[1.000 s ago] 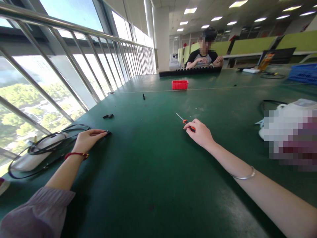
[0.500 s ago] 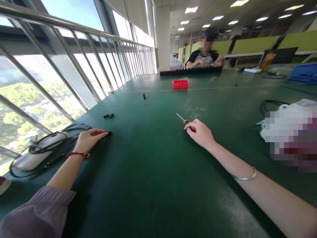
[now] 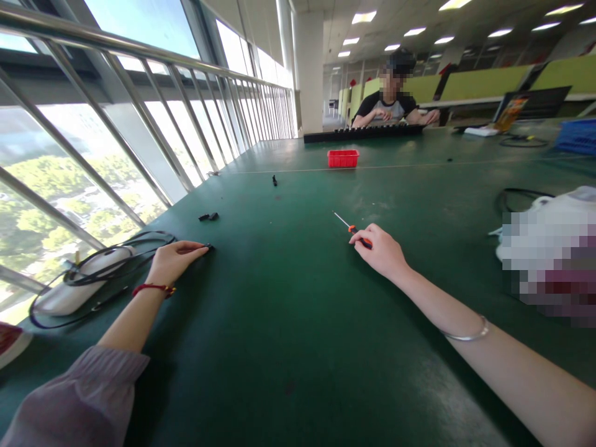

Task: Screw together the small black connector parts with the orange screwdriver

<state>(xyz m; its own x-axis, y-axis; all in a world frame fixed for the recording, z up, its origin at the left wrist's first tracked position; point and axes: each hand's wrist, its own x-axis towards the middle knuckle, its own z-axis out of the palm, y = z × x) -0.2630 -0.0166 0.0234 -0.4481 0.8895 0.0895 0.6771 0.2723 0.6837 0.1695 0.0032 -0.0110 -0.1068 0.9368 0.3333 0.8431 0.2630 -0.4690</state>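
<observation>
My left hand (image 3: 174, 259) is low over the left part of the green table (image 3: 279, 310), its fingertips pinched on a small black piece (image 3: 209, 247) whose kind is too small to make out. Just beyond it lie small black parts (image 3: 208, 216) side by side. A further small black part (image 3: 274, 180) sits deeper on the table. In my right hand (image 3: 380, 249) is a screwdriver (image 3: 360, 237) with an orange and black handle. Its thin metal shaft points away and to the left, touching nothing that I can see.
A red bin (image 3: 343, 159) stands near the far end, before a long black strip (image 3: 363, 133) where a person (image 3: 388, 105) sits. Left are a white device (image 3: 84, 285) with black cables and a metal railing (image 3: 139, 53). At right lie a white bag (image 3: 549, 242) and a blue basket (image 3: 577, 135).
The whole view has shifted slightly, with things sitting a little further right. Both my hands keep their holds. The person across has moved one hand outward to the right.
</observation>
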